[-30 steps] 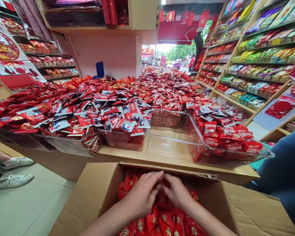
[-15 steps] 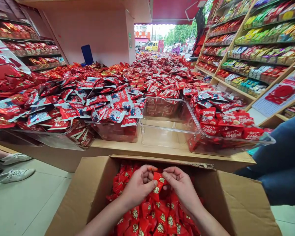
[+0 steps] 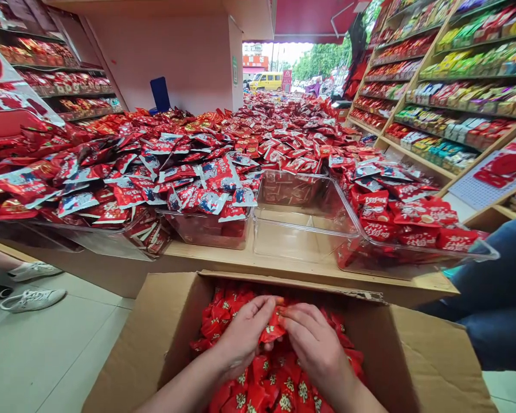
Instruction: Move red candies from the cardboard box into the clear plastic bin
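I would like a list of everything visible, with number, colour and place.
Held packet: one, red, between the hands
Loose packets: many, red, inside box
Cardboard box: one, brown, before counter
Counter: one, wood-coloured, centre
Bins: several, transparent, counter's front
Snack packets: many, mostly red, over counter
Panel: one, dark blue, rear
Stocked shelves: several, multicoloured goods, left and right
Awning: one, pink-red, top
Van: one, yellow, outside
White shoes: two, floor left
Trousers: one pair, blue, right edge
Left hand: one, holding held packet
Right hand: one, touching held packet

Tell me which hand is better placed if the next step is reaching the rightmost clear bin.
Likely the right hand: it is nearer that bin than the left hand, which holds a red packet.
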A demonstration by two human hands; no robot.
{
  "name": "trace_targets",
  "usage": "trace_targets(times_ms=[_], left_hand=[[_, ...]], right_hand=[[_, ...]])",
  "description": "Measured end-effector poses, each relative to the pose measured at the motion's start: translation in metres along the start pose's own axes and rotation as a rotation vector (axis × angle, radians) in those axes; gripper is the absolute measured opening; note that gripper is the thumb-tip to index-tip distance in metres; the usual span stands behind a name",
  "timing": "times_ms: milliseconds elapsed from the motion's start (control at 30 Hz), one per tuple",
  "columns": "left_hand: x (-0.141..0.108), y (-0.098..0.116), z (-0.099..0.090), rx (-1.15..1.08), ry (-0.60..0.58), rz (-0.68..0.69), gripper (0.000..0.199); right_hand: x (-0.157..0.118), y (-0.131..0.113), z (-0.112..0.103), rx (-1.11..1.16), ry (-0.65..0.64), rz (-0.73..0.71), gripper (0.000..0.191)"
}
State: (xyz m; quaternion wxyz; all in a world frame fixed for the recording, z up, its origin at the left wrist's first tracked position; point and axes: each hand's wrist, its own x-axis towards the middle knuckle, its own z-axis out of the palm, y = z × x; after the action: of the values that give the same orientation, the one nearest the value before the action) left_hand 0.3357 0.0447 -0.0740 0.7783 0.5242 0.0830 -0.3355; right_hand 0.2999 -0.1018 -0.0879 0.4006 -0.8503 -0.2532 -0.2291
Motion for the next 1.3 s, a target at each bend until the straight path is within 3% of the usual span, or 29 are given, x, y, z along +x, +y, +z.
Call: trace_targets(times_ms=[67, 133, 267, 367, 467, 567, 667, 767, 867, 1067, 1167, 1233, 1300], left_hand=[[-0.001, 0.001, 0.000, 0.012, 0.018, 0.073, 0.024], [-0.002, 0.004, -0.001, 0.092, 0.018, 0.185, 0.022], [-0.004, 0.008, 0.000, 0.207, 0.018, 0.289, 0.031], [-0.004, 0.007, 0.002, 0.274, 0.001, 0.308, 0.032], [-0.003, 0.004, 0.000, 0.283, -0.047, 0.291, 0.034], [-0.002, 0.004, -0.005, 0.242, -0.086, 0.270, 0.042], [-0.002, 0.005, -0.006, 0.215, -0.039, 0.307, 0.044], [-0.004, 0.005, -0.002, 0.199, -0.003, 0.336, 0.042], [-0.004, 0.003, 0.000, 0.243, -0.028, 0.338, 0.047], [-0.002, -0.007, -0.010, 0.887, -0.009, 0.580, 0.048], [-0.002, -0.011, -0.013, 1.086, -0.043, 0.684, 0.054], [-0.004, -0.011, -0.012, 1.077, -0.087, 0.714, 0.057], [-0.008, -0.007, -0.009, 0.932, -0.109, 0.661, 0.055]], right_hand=[[0.001, -0.003, 0.002, 0.025, -0.028, -0.022, 0.034], [0.001, -0.004, 0.002, 0.137, 0.017, 0.098, 0.030], [0.000, -0.005, 0.004, 0.519, 0.169, 0.649, 0.029], [0.002, -0.004, 0.006, 0.789, 0.087, 0.868, 0.029], [0.004, -0.002, 0.005, 0.858, 0.087, 0.894, 0.018], [0.005, 0.002, -0.002, 0.938, 0.262, 0.931, 0.016], [0.004, 0.004, -0.010, 1.084, 0.362, 0.962, 0.016], [0.005, 0.001, -0.013, 1.159, 0.284, 0.990, 0.018], [0.006, -0.005, -0.011, 1.079, 0.166, 0.980, 0.022], [0.005, -0.006, -0.002, 0.890, -0.055, 1.029, 0.028], [0.003, -0.003, 0.004, 0.772, -0.139, 1.009, 0.024], [0.002, -0.001, 0.006, 0.688, -0.157, 0.971, 0.019], [0.002, -0.001, 0.005, 0.665, -0.136, 0.930, 0.016]])
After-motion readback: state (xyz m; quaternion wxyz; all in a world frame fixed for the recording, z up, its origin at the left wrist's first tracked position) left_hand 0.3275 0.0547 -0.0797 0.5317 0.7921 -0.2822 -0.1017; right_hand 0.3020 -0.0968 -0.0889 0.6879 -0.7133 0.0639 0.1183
